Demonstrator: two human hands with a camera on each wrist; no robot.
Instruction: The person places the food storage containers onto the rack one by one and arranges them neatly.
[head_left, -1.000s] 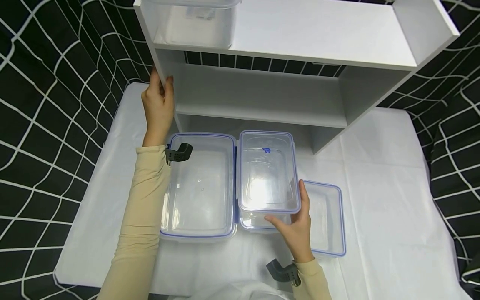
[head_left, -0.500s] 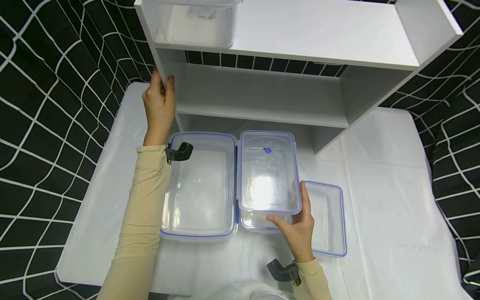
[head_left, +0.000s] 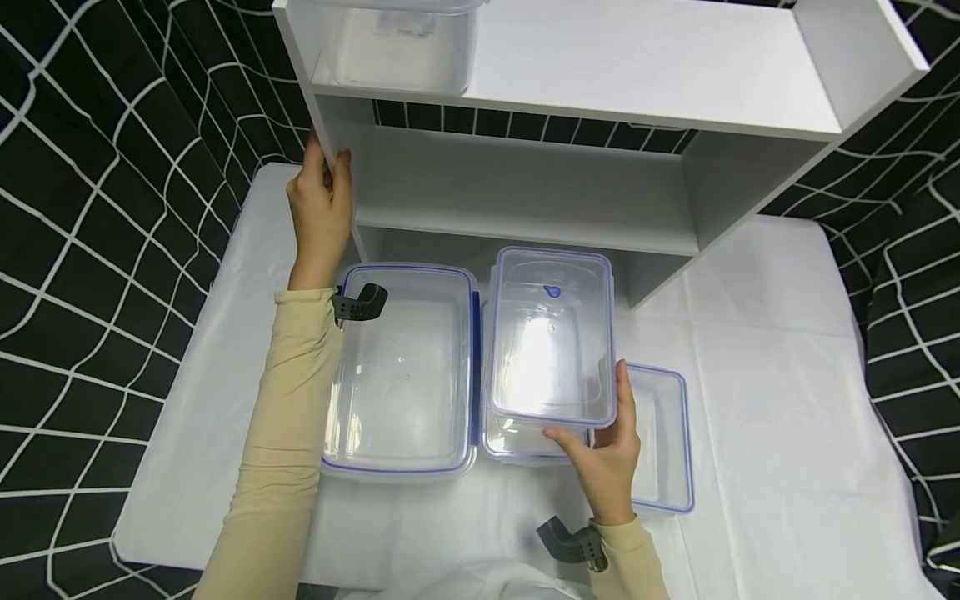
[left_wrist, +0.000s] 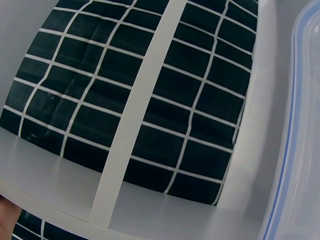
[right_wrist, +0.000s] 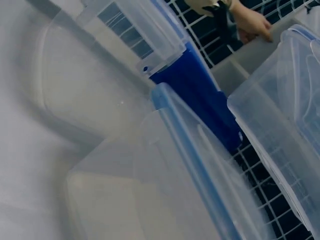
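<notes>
Clear plastic with a pale blue rim makes up the lidded box (head_left: 553,333) in my right hand (head_left: 609,458), raised just over a lower box (head_left: 521,440) and in front of the white shelf (head_left: 600,58). My left arm reaches far forward, its tan sleeve (head_left: 277,417) nearly straight, and the left hand (head_left: 321,212) grips the front edge of the shelf's left side panel, thumb on the inner face. The right arm stays short and close to me; that hand grasps the lidded box at its near right corner, thumb by the near edge and fingers along the right side.

The lidded box's long axis runs away from me toward the shelf, lid facing up, with the small blue tab (head_left: 552,291) nearer the far end. To its left a large box (head_left: 401,367) lies the same way on the tabletop (head_left: 787,417).

Some of my right fingers are hidden by the lidded box, which also covers most of the lower box and overlaps a blue-rimmed box (head_left: 663,442) at right. The top of the upper box (head_left: 405,50) is cut off. Glare washes out part of the lid; the right wrist view crops it too.
</notes>
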